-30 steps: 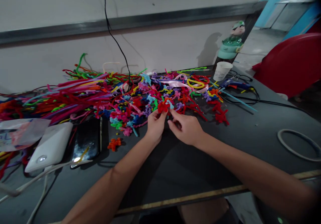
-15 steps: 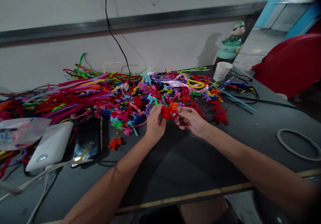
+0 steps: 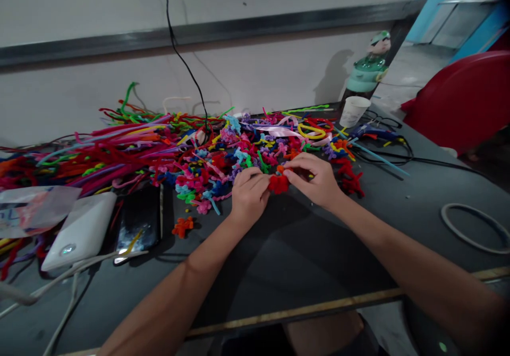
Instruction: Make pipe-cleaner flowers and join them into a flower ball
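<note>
Bare left hand [image 3: 250, 195], bare right hand [image 3: 316, 180], slender forearms [image 3: 201, 267] bare as far as they show, tapering toward the wrists [image 3: 238, 221], below the hands a bare patch of leg [image 3: 324, 332], dark clothing [image 3: 360, 344] beside it

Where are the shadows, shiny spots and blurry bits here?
Head view: dim overall, the green bottle beside its soft shadow on the wall; head view: pale glare on the near half of the phone; head view: the right arm blurs and darkens toward the lower right corner; head view: fine detail of the red and orange piece isn't clear.
</note>
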{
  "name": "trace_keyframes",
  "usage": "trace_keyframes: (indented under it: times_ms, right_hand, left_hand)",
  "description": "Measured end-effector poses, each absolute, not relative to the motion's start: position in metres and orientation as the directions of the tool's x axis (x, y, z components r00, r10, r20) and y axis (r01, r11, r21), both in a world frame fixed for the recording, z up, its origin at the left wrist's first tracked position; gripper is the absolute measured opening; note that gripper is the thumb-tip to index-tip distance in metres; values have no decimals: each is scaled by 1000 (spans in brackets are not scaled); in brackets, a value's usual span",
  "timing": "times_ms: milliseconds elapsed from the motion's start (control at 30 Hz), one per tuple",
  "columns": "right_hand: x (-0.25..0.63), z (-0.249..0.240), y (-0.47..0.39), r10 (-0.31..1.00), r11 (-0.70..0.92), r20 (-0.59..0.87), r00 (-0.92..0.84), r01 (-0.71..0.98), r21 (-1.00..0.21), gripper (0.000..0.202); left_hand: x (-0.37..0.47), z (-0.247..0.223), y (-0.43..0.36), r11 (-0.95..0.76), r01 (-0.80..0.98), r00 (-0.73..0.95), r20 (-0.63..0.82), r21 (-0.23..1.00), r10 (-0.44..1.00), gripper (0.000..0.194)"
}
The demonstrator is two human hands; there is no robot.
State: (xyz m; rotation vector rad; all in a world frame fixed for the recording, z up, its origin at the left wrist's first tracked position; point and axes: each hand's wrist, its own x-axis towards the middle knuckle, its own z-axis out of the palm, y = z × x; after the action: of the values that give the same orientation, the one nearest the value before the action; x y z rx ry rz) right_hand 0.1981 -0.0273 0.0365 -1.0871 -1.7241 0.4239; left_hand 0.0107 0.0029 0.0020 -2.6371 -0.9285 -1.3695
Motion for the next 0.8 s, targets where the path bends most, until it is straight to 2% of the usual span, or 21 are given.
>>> trace_keyframes:
  times_ms: [167, 267, 367, 467, 600, 800]
  right_hand:
    - [200, 36, -25, 727, 640, 658, -198, 544, -543, 22]
    - [205, 34, -19, 726, 644, 619, -299, 612, -459, 28]
    - [211, 33, -16, 730, 650, 568, -381, 644, -403, 25]
    - [213, 35, -16, 728, 661, 555, -403, 629, -410, 20]
    - [214, 36, -15, 727, 669, 569, -384, 583, -461, 13]
    - [214, 30, -11, 767, 641, 518, -379, 495, -587, 14]
  left_hand:
    - [10, 3, 7, -799, 567, 409, 775, 197, 481, 19]
    - [11, 2, 7, -808, 566, 422, 784, 164, 455, 20]
    - [11, 2, 7, -822, 552, 444, 785, 141, 432, 22]
    - [12, 2, 7, -826, 536, 448, 771, 173, 452, 24]
    - [14, 3, 8, -844, 448, 448, 742, 296, 498, 18]
    - [18, 0, 10, -832, 279, 582, 605, 479, 543, 18]
